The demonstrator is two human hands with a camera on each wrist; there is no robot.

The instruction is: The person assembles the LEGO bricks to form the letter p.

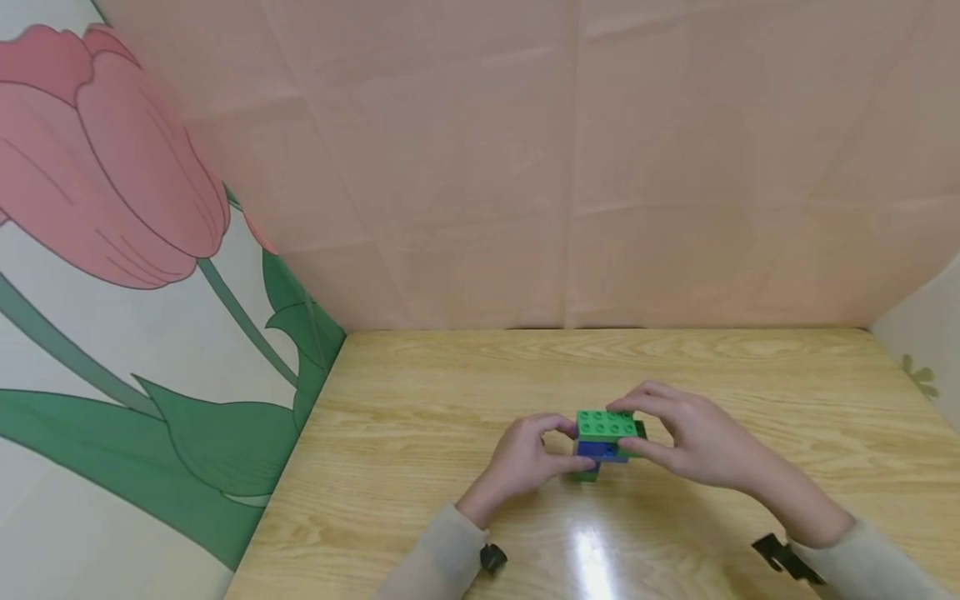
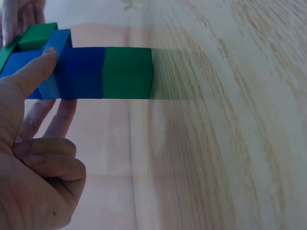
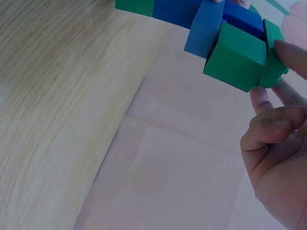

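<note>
A small stack of toy building bricks stands upright on the wooden table. Its foot is a green brick, with a dark blue brick on top. Above them a thin lighter blue plate juts to the right and carries another blue brick beside a green brick. A studded bright green plate covers the top. My left hand pinches the stack from the left, thumb against the lighter blue plate. From the right, my right hand grips the bright green plate between thumb and fingers.
The wooden table meets a pinkish cloth at its back edge. A tulip-printed panel borders the left side. Black straps sit at both sleeves.
</note>
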